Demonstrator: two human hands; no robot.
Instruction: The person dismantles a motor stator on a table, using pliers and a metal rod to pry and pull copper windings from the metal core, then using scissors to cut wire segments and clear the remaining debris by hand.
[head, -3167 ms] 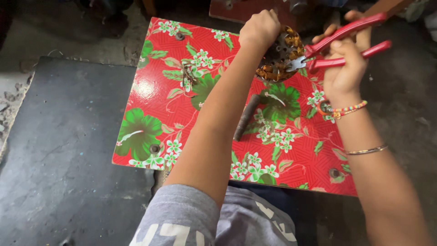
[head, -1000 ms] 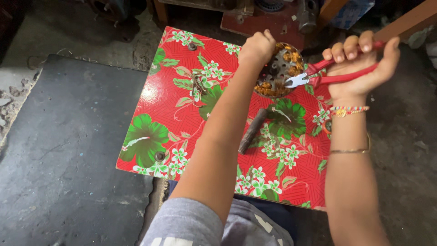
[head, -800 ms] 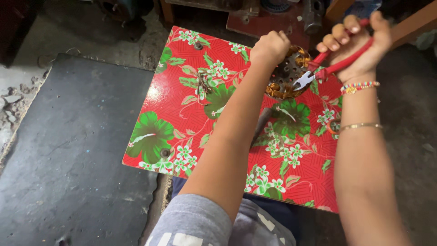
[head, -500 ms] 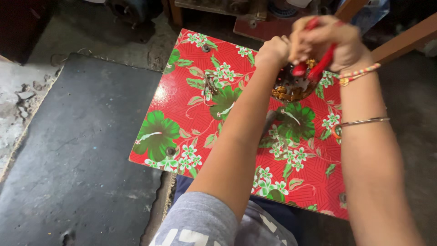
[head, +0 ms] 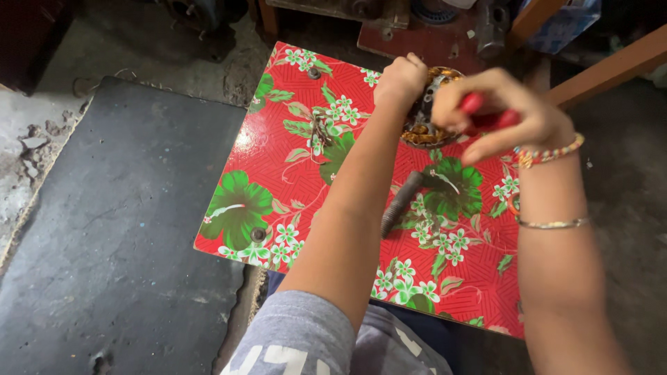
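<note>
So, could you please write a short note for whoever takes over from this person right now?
Left hand: fist closed on the round copper-wound motor part, steadying it at the far edge of the red flowered board.
Right hand: closed on red-handled pliers, brought against the part; their tips are hidden.
A dark threaded bolt lies loose mid-board.
Done: the part is held and the tool is on it.
Left: cannot tell how far the work on the windings has got.

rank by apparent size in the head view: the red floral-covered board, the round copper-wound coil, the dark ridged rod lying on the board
1. Red floral-covered board, by far the largest.
2. Round copper-wound coil, partly hidden by both hands, so its full extent is unsure.
3. Dark ridged rod, long but thin; close to the coil in length.
</note>
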